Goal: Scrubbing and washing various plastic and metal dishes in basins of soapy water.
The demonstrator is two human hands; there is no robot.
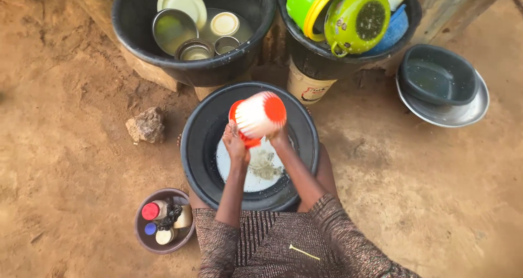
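Dirt floor (71,147) is taking up the whole left side, with a lumpy rock (146,125) sitting on it. Bottom left, a small brown bowl (143,235) is holding a few bottles with red, blue and pale caps plus something dark and tangled I honestly can't make out.

Up top, the left black tub (131,22) is getting cut off by the frame edge; inside it a pale plate, a steel dish, a cream lid and two small metal cups are lying in a heap.

In the middle, the person is crouching over a black basin (196,147) with cloudy white water at the bottom, and bits of something are floating there, too murky to tell. The left hand (235,145) is gripping the lower rim of an orange and white cup (260,114), fingers curled around it. The right hand (280,139) is mostly hiding behind the cup, so I can't tell how its fingers are sitting, only that it's touching the cup from the right. The cup is hanging tilted above the basin's far side.

Right of that, another black tub (305,54) is carrying a green colander (357,19), a green and yellow container and something blue, partly cropped. Far right, a dark bowl (438,73) is resting in a steel dish (468,112).
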